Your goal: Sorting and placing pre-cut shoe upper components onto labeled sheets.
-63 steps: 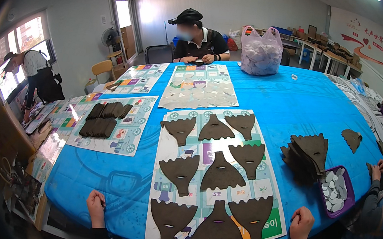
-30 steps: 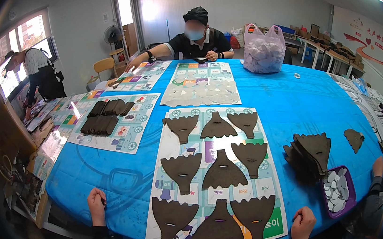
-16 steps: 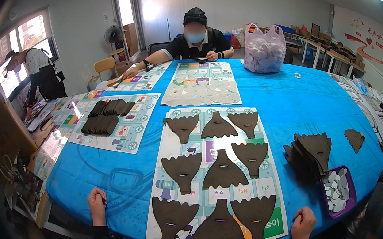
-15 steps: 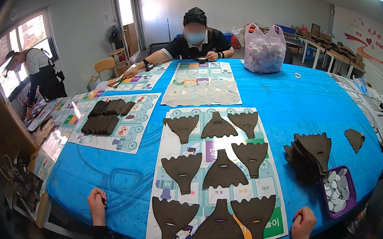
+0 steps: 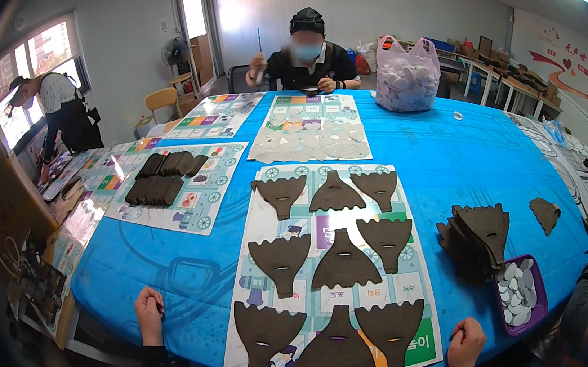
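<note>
Nine dark brown slotted pieces (image 5: 347,271) lie flat in three rows on my printed board (image 5: 236,362), from its far edge to its near one. The middle column points its narrow ends away from me and the outer columns point theirs toward me, probably so the flared shapes fit close without stacking. The spare stack (image 5: 480,237) sits off the board's right edge, by the purple basket (image 5: 541,313) of white discs (image 5: 515,294), perhaps to leave the board's faces uncovered.

My forearms come in over the blue table's (image 5: 486,155) near edge, spread to either side of the board. My left hand (image 5: 149,307) rests beyond its left edge, my right (image 5: 465,344) just beside its near right corner. Both sets of fingers curl inward into loose fists; I can't tell whether anything small is inside.
</note>
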